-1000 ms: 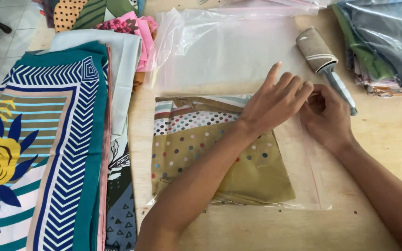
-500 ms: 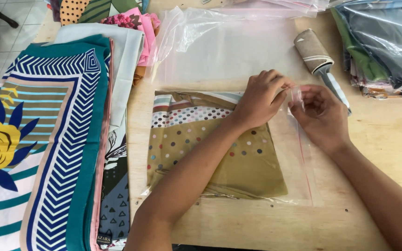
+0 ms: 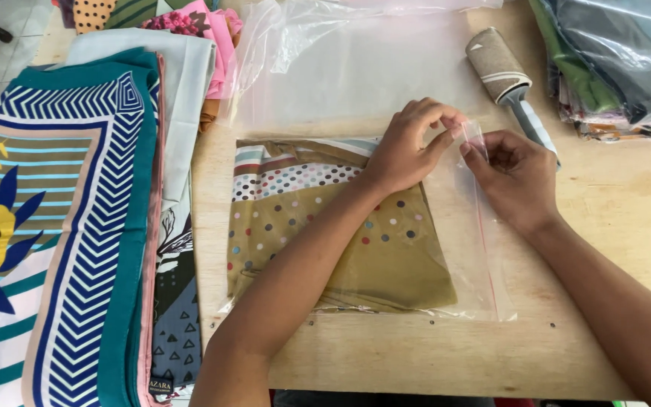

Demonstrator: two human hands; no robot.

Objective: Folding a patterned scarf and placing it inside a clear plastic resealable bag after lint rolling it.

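1. A folded olive scarf with coloured dots is seen inside a clear plastic bag on the wooden table.
2. The bag's upper right corner is pinched by the left hand and the right hand.
3. A lint roller is seen just beyond the right hand.
4. Stacked patterned scarves are laid along the left.

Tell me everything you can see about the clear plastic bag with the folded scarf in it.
The clear plastic bag lies flat on the wooden table, thin and glossy, with a red sealing strip down its right edge. Inside is a folded olive scarf with coloured dots and striped bands, filling the left part. The left hand and right hand pinch the bag's top right corner, lifting it slightly.
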